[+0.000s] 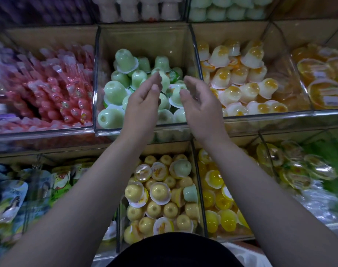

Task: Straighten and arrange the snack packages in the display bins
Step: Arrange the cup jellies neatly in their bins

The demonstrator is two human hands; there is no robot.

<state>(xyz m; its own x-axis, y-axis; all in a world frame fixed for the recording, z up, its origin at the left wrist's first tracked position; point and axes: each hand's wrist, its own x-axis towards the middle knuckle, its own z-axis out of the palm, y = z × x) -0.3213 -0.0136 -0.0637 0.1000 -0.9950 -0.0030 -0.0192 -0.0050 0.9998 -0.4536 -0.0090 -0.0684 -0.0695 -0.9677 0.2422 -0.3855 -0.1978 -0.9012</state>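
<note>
Both hands are held over the middle clear-walled plastic display bin (96, 83), which is partly filled with pale green domed jelly cups (114, 91). The cups are heaped toward the front rim and the left wall. The rear part of the bin is left bare – the widest open room in it.

The left hand (143, 99) is stretched forward with fingers nearly straight, and its fingertips (155, 78) are set against one tilted pale green cup (165, 82) near the top of the heap. Whether that cup is pinched or only touched cannot be told. The right hand (200, 105) is released, fingers loosely curved, nothing held, just inside the bin's right wall. A narrow gap is kept between the two hands.

Beyond that wall, white cups with orange centres (241, 74) are piled close to the shared edge. Pink sachets (58, 89) are packed against the left wall. In the lower bin of yellow cups (158, 191) – below the forearms – two stray green cups (181, 167) are seen near its right wall.
</note>
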